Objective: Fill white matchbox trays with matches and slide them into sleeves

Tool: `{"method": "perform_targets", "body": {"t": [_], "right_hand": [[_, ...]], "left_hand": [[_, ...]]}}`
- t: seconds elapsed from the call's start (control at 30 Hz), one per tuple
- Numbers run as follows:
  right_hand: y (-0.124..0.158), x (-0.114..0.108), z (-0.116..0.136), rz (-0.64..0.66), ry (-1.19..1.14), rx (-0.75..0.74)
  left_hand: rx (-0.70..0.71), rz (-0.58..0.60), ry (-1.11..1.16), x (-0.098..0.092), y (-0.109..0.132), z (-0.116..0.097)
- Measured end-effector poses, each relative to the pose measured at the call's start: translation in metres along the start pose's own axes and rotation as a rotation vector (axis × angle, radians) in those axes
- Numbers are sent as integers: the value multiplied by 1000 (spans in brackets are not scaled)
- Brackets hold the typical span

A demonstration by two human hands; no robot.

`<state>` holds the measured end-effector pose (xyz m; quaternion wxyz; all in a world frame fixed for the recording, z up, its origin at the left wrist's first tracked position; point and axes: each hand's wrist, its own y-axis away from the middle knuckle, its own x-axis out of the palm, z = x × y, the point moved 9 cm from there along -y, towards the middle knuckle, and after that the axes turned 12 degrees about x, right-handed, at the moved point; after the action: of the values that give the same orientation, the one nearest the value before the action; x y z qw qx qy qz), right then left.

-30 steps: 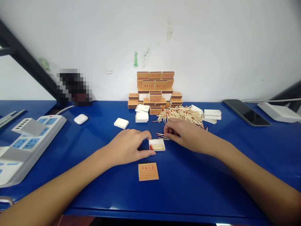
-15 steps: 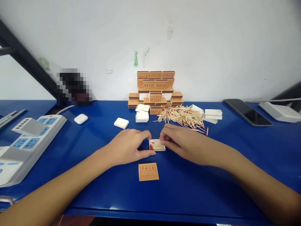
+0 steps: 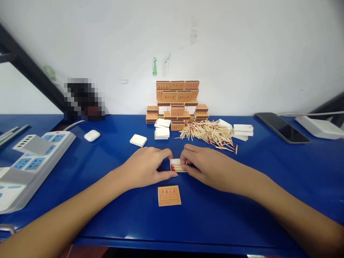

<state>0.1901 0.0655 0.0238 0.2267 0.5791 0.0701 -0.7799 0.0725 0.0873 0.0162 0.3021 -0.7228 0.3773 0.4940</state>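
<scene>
A small white matchbox tray (image 3: 176,161) stands on the blue table between my hands, with red-headed matches (image 3: 176,167) lying in it, heads to the left. My left hand (image 3: 149,166) steadies the tray's left end, thumb at the near side and index finger at the far side. Bent fingers of my right hand (image 3: 205,165) pinch at the matches inside the tray and cover its right end. Nearer to me, an orange matchbox sleeve (image 3: 169,196) with red print lies flat.
Behind my hands are a loose match pile (image 3: 208,132), stacked matchboxes (image 3: 177,96) against the wall, and white trays (image 3: 162,133). A single tray (image 3: 138,140) lies left of them. A phone (image 3: 282,128) is at right; a power strip (image 3: 34,161) and white case (image 3: 92,135) at left.
My right hand has shifted slightly left and further over the tray. The separate red match heads in the tray now sit with the others. My left hand stays in place.
</scene>
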Motion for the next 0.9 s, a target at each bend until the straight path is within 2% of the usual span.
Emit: {"method": "perform_targets", "body": {"t": [0.17, 0.23, 0.3, 0.43, 0.63, 0.9], "right_hand": [[-2, -14, -10, -74, -53, -20], [-3, -24, -23, -133, -23, 28], [-6, -27, -38, -128, 16, 93], [-9, -18, -52, -47, -9, 140], [-10, -7, -51, -6, 20, 142], [-12, -5, -54, 28, 34, 153]], "left_hand": [[1, -7, 3, 0, 1, 0], [-2, -7, 8, 1, 2, 1], [-4, -6, 12, 1, 4, 1], [-5, -7, 14, 2, 4, 1], [3, -13, 7, 1, 2, 0], [3, -12, 3, 1, 3, 1]]}}
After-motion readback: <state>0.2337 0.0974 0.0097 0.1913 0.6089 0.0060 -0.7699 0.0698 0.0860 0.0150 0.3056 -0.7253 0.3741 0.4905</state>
